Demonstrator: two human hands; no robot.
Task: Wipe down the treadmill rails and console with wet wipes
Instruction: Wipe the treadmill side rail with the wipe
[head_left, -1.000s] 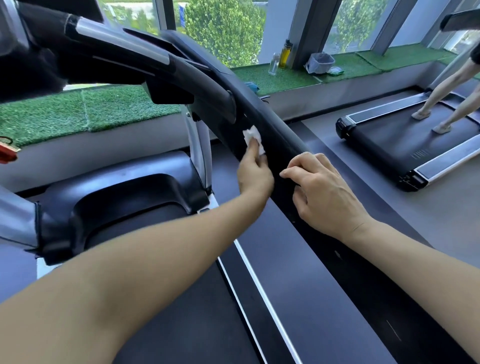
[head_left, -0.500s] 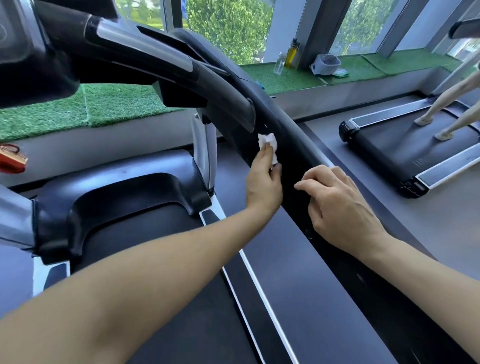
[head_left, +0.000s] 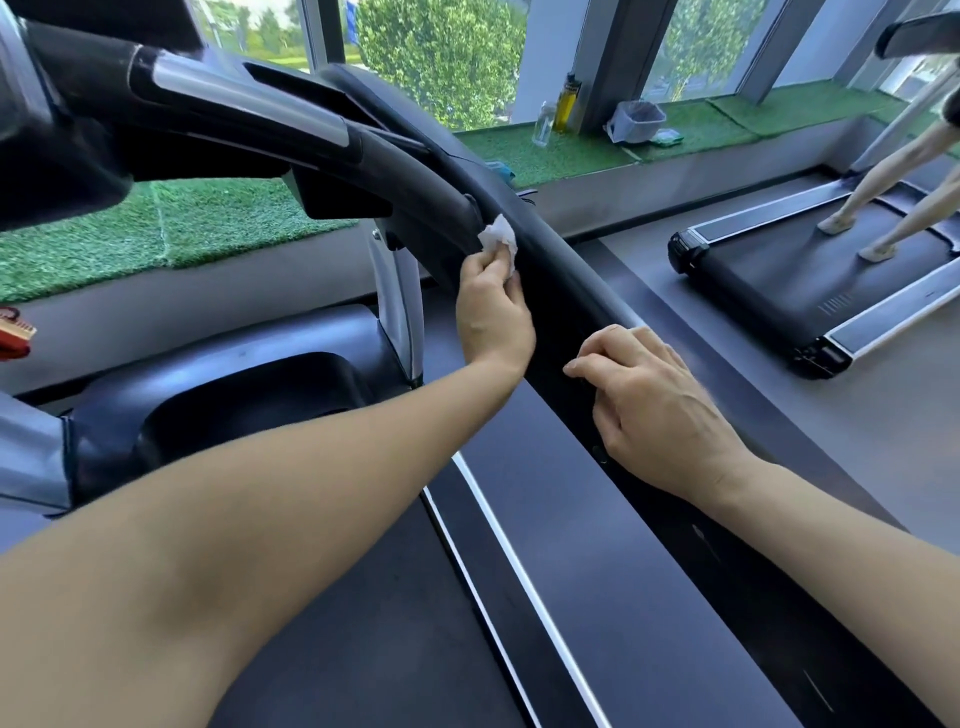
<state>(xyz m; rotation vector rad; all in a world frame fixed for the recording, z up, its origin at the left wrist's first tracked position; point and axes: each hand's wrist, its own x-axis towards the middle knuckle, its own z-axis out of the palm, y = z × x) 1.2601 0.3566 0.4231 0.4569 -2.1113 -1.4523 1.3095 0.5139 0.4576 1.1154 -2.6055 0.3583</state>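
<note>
The black right-hand rail (head_left: 576, 291) of the treadmill runs diagonally from the console (head_left: 62, 119) at upper left down to the lower right. My left hand (head_left: 493, 312) pinches a crumpled white wet wipe (head_left: 500, 240) and presses it against the rail's inner side, close to where a padded handgrip (head_left: 415, 182) ends. My right hand (head_left: 654, 405) rests curled on top of the same rail, lower down, holding nothing but the rail.
The treadmill belt and its white-edged side strip (head_left: 498, 519) lie below my arms. A green turf window ledge (head_left: 208, 223) carries bottles (head_left: 566, 106) and a small bin (head_left: 636, 122). Another person's legs (head_left: 883, 176) walk on a second treadmill (head_left: 779, 280) at right.
My left hand has slid the wipe up along the rail toward the handgrip's end. My right hand stays on the rail. The camera has moved closer and tilted slightly.
</note>
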